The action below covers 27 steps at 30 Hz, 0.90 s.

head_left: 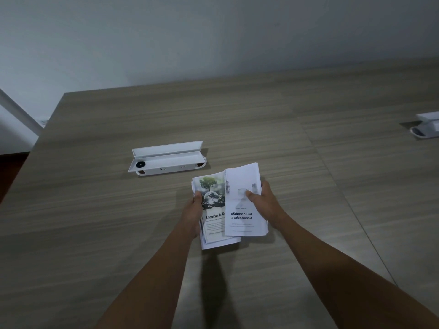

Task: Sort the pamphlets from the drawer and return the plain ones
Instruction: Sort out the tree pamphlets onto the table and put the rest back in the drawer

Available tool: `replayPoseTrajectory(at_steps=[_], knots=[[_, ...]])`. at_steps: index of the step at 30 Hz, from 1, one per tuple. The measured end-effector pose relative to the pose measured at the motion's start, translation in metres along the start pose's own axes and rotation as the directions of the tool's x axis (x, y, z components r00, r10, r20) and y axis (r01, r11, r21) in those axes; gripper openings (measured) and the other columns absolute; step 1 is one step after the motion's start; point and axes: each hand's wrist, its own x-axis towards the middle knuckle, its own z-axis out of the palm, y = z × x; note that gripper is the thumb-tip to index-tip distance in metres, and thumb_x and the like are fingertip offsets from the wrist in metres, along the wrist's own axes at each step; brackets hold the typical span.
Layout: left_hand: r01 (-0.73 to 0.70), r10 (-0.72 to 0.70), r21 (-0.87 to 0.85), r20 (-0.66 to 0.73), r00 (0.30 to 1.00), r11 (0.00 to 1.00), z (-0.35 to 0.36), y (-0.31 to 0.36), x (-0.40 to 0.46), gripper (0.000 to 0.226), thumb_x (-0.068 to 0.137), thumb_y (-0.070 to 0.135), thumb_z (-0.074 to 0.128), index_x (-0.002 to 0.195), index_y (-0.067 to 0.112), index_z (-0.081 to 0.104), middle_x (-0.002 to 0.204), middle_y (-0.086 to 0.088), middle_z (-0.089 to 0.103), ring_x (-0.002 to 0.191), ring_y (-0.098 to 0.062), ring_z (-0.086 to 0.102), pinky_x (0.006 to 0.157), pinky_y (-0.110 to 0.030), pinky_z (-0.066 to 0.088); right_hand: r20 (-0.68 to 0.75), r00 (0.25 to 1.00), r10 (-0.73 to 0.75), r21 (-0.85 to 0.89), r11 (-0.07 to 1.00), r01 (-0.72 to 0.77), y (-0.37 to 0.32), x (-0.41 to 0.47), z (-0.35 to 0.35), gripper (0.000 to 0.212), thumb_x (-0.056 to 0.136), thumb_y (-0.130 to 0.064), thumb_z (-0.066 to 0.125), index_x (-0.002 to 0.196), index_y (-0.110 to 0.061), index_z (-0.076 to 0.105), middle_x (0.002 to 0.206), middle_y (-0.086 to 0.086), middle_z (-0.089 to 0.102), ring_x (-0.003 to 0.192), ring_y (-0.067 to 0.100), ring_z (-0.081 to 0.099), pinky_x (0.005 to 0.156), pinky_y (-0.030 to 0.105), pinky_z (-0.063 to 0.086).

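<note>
I hold two batches of pamphlets above the wooden table (95, 222). My left hand (193, 211) grips the left edge of a stack whose top sheet is a picture pamphlet (211, 203) with a tree, a globe and a dark title. My right hand (262, 203) is shut on a thinner batch topped by a plain white pamphlet (241, 223) with bold black text; its thumb presses on the front. The plain batch overlaps the right side of the picture stack. The drawer is not in view.
A white cable box (166, 160) with its lid flipped open lies on the table beyond the pamphlets. A second white box (427, 128) sits at the right edge. A pale wall rises behind the table, whose left edge runs diagonally.
</note>
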Motion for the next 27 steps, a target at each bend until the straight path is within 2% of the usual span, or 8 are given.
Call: replayPoseTrajectory(at_steps=[3, 8, 10, 13, 18, 22, 27], knots=[[-0.005, 0.005, 0.000, -0.012, 1.000, 1.000, -0.010, 0.005, 0.008, 0.049, 0.106, 0.044, 0.044, 0.124, 0.006, 0.067, 0.107, -0.020, 0.076, 0.086, -0.034, 0.074, 0.070, -0.044, 0.061, -0.012, 1.000, -0.010, 0.054, 0.998, 0.010, -0.003, 0.013, -0.007, 0.033, 0.098, -0.019, 0.060, 0.122, -0.024, 0.040, 0.105, -0.005, 0.063, 0.086, 0.008, 0.065, 0.064, 0.025, 0.049], [-0.005, 0.005, -0.028, -0.026, 1.000, 1.000, -0.021, 0.012, 0.019, 0.043, 0.105, 0.043, 0.046, 0.119, 0.009, 0.069, 0.087, -0.012, 0.080, 0.071, -0.029, 0.077, 0.053, -0.037, 0.060, -0.032, 0.999, -0.013, 0.049, 0.999, 0.015, -0.006, 0.036, -0.021, 0.035, 0.095, -0.020, 0.065, 0.122, -0.023, 0.043, 0.109, -0.002, 0.063, 0.087, 0.009, 0.065, 0.068, 0.027, 0.051], [-0.004, 0.003, -0.036, -0.018, 1.000, 0.999, -0.023, 0.013, 0.026, 0.043, 0.105, 0.043, 0.046, 0.117, 0.009, 0.069, 0.082, -0.010, 0.081, 0.068, -0.026, 0.078, 0.052, -0.038, 0.061, -0.026, 1.000, -0.006, 0.028, 1.000, 0.007, -0.004, 0.046, -0.023, 0.041, 0.094, -0.022, 0.067, 0.128, -0.021, 0.044, 0.113, 0.000, 0.064, 0.094, 0.018, 0.067, 0.076, 0.035, 0.055], [0.001, -0.001, -0.025, 0.014, 1.000, 1.000, -0.024, 0.012, 0.035, 0.044, 0.105, 0.044, 0.046, 0.121, 0.010, 0.069, 0.094, -0.014, 0.080, 0.082, -0.031, 0.077, 0.065, -0.044, 0.063, -0.021, 1.000, 0.004, -0.004, 1.000, -0.004, 0.000, 0.055, -0.021, 0.048, 0.093, -0.023, 0.068, 0.133, -0.016, 0.043, 0.118, 0.004, 0.063, 0.101, 0.025, 0.066, 0.083, 0.038, 0.054], [0.009, -0.007, -0.039, 0.060, 0.998, 0.999, -0.021, 0.009, 0.044, 0.044, 0.105, 0.043, 0.045, 0.128, 0.011, 0.066, 0.115, -0.019, 0.075, 0.101, -0.037, 0.073, 0.080, -0.050, 0.060, 0.000, 0.999, 0.036, -0.074, 0.997, -0.036, 0.016, 0.065, -0.011, 0.035, 0.095, -0.024, 0.066, 0.122, -0.016, 0.046, 0.117, 0.007, 0.063, 0.101, 0.028, 0.067, 0.087, 0.044, 0.056], [0.023, -0.019, -0.057, 0.078, 0.997, 0.998, -0.018, 0.006, 0.047, 0.043, 0.106, 0.042, 0.045, 0.127, 0.011, 0.066, 0.119, -0.021, 0.073, 0.106, -0.039, 0.072, 0.082, -0.052, 0.060, -0.020, 1.000, 0.008, -0.125, 0.992, -0.010, 0.029, 0.067, -0.003, 0.042, 0.095, -0.024, 0.064, 0.130, -0.013, 0.045, 0.118, 0.006, 0.061, 0.104, 0.028, 0.066, 0.082, 0.039, 0.055], [0.037, -0.030, -0.063, 0.101, 0.994, 0.997, -0.015, 0.001, 0.050, 0.039, 0.106, 0.041, 0.045, 0.119, 0.013, 0.068, 0.120, -0.022, 0.073, 0.110, -0.041, 0.070, 0.093, -0.060, 0.055, -0.129, 0.992, -0.011, -0.347, 0.937, -0.035, 0.040, 0.072, 0.006, 0.047, 0.092, -0.034, 0.065, 0.131, -0.011, 0.049, 0.124, 0.010, 0.060, 0.111, 0.032, 0.061, 0.095, 0.048, 0.052]])
